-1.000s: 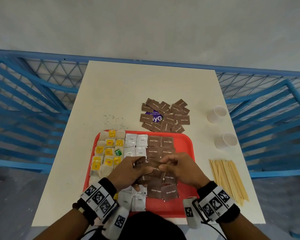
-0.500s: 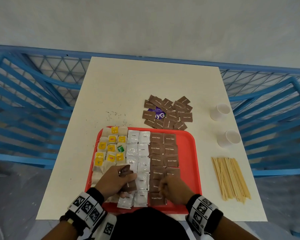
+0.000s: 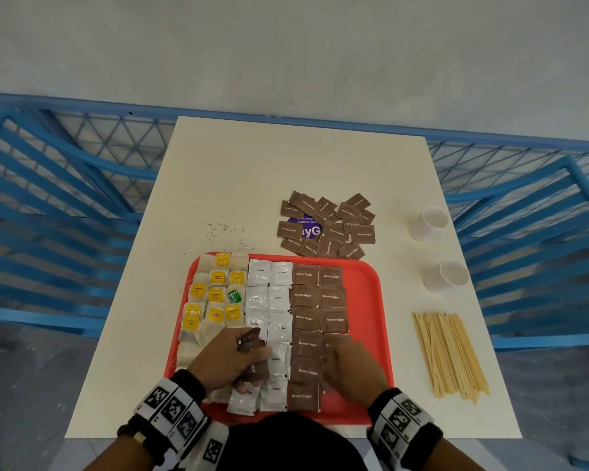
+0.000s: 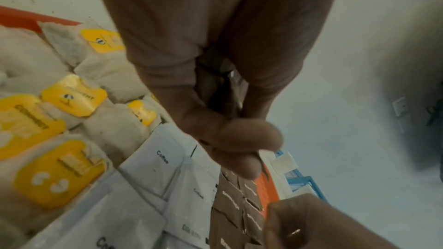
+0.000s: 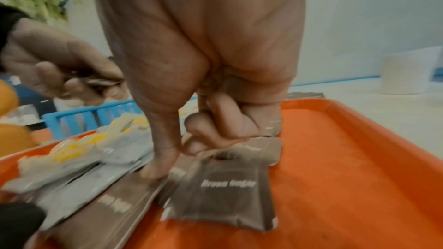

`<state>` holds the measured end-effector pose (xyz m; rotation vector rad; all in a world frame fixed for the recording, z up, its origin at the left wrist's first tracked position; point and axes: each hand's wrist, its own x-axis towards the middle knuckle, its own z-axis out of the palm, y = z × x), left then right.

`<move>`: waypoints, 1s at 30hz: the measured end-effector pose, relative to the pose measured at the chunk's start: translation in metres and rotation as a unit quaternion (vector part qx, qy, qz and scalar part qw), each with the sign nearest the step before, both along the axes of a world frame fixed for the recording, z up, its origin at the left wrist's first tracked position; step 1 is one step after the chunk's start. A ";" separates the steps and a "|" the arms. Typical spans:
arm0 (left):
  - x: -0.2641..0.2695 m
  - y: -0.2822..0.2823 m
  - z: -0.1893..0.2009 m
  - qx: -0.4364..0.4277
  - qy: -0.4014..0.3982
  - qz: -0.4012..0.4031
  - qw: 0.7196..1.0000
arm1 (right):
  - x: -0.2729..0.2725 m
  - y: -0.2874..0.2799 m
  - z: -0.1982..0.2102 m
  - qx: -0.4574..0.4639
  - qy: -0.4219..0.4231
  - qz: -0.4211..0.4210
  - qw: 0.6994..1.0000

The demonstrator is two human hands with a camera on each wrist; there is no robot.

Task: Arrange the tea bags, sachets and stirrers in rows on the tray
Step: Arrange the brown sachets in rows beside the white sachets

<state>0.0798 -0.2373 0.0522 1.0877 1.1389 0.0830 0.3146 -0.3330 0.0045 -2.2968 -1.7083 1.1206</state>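
Left hand (image 3: 228, 360) grips a small stack of brown sugar sachets (image 3: 252, 351) above the red tray (image 3: 368, 294); right hand (image 3: 352, 372) curls down, fingertips pressing a sachet (image 5: 223, 194) in the brown column. Tea bags (image 3: 215, 294) fill the tray's left. Stirrers (image 3: 449, 355) lie right on the counter (image 3: 252, 171), loose sachets (image 3: 327, 226) beyond.

looks like an office pantry: "keep pantries clean" card (image 3: 309, 226), paper cups (image 3: 428, 222), bare table (image 3: 252, 185), blue railing (image 3: 65, 185)
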 end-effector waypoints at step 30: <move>0.020 0.002 0.017 -0.147 -0.132 0.062 0.978 | -0.004 -0.006 0.048 0.178 0.178 -0.047 0.967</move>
